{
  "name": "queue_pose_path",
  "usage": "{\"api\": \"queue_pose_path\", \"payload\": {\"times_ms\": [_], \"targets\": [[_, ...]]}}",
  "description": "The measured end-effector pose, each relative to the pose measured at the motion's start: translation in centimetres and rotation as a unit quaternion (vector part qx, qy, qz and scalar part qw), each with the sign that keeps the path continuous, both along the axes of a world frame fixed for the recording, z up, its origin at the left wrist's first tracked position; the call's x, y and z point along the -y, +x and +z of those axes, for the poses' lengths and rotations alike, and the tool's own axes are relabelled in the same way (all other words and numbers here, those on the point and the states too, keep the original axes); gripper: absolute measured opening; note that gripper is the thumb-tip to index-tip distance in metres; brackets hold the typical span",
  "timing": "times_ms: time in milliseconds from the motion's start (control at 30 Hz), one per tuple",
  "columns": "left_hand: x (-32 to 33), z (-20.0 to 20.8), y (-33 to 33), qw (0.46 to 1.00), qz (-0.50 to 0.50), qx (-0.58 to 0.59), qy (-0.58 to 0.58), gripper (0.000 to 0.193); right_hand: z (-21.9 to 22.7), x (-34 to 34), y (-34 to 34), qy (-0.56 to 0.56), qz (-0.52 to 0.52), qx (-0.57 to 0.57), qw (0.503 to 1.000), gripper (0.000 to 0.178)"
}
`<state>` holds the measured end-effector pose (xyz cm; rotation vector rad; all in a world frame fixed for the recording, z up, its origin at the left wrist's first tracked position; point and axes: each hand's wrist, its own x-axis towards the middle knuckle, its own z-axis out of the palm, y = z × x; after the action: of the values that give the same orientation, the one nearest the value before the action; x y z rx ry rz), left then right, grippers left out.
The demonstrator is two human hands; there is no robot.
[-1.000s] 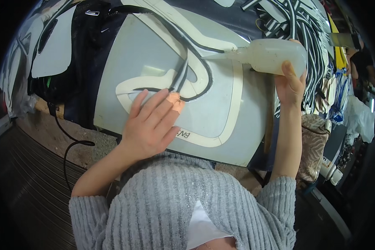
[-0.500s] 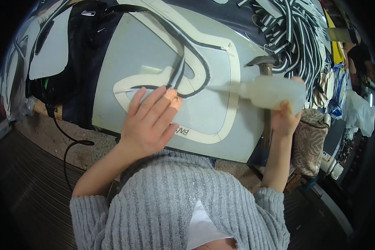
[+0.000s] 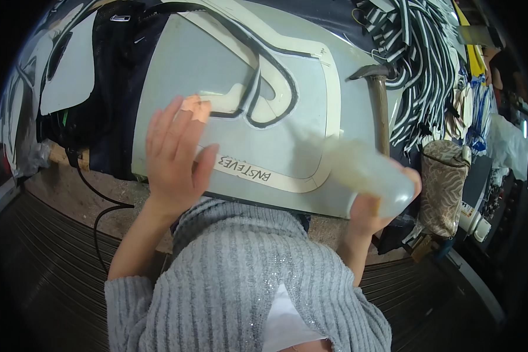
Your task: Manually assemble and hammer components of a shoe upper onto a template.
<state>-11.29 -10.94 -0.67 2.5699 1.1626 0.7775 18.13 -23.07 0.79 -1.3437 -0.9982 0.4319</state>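
Observation:
My left hand (image 3: 176, 152) lies with fingers stretched over the left part of a cream card template (image 3: 333, 111), fingertips by a dark strip. Peach tape wraps two of its fingertips. A black strip with pale edging (image 3: 249, 44) runs down the template and bends round in a hook shape. In my right hand (image 3: 366, 216) is a translucent squeeze bottle (image 3: 387, 185), tilted with its nozzle end toward the upper left. The bottle is smeared by motion, and its tip is hard to make out. Both template and strip lie on a pale grey board (image 3: 358, 114).
A hammer (image 3: 381, 111) rests along the board's right side. Beyond it is a heap of black-and-white strips (image 3: 413, 76). A patterned pouch (image 3: 444, 190) and a white bottle (image 3: 474, 224) are at the right. Black fabric with a white panel (image 3: 70, 70) lies at the left.
My left hand has shifted left from the strip's lower bend, uncovering it. My right hand has brought the bottle nearer to me and slightly left, tilting it. The template and board have turned slightly.

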Motion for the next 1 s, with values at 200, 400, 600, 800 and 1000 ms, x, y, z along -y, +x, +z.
{"api": "queue_pose_path", "payload": {"times_ms": [200, 400, 600, 800, 1000], "targets": [[-0.1, -0.6, -0.4, 0.999, 0.034, -0.029, 0.001, 0.049, 0.4, -0.1, -3.2, -0.007, -0.011, 0.054, 0.998, 0.062], [-0.5, -0.3, -0.2, 0.998, 0.051, -0.016, -0.044, 0.047, 0.2, -0.8, -3.5, 0.006, 0.014, 0.053, 0.998, 0.063], [0.1, -1.8, -0.5, 0.990, 0.102, 0.099, -0.001, 0.060, 1.1, -2.8, -5.5, -0.029, 0.069, 0.045, 0.996, 0.056], [-0.1, -1.9, -0.7, 0.991, 0.089, 0.099, 0.026, 0.061, 0.3, -4.0, -7.5, 0.080, 0.151, 0.090, 0.981, 0.041], [0.0, -2.1, -0.9, 0.985, 0.095, 0.135, 0.041, 0.057, -0.4, -3.5, -9.5, 0.084, 0.080, -0.006, 0.993, 0.035]]}}
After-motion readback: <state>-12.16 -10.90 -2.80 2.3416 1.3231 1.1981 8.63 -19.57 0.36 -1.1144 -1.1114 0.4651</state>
